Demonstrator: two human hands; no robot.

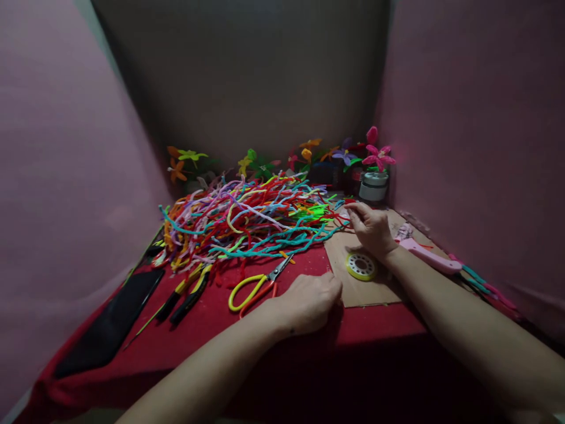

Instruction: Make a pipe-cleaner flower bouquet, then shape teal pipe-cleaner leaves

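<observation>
My left hand is closed low over the red cloth, at the left edge of a cardboard sheet. Its fingertips are hidden, so I cannot make out what it holds. My right hand reaches over the sheet with thumb and fingers pinched, by the right end of a big heap of coloured pipe cleaners. Whatever sits in that pinch is too small to name. Below the right wrist lies a yellow-edged roll with a white core. Scissors with yellow and red handles rest left of my left hand.
Pliers with yellow-black handles and a black flat case lie at left. A pink tool, perhaps a glue gun, lies at right. Pipe-cleaner flowers and a grey pot stand behind. Pink sheets flank the table.
</observation>
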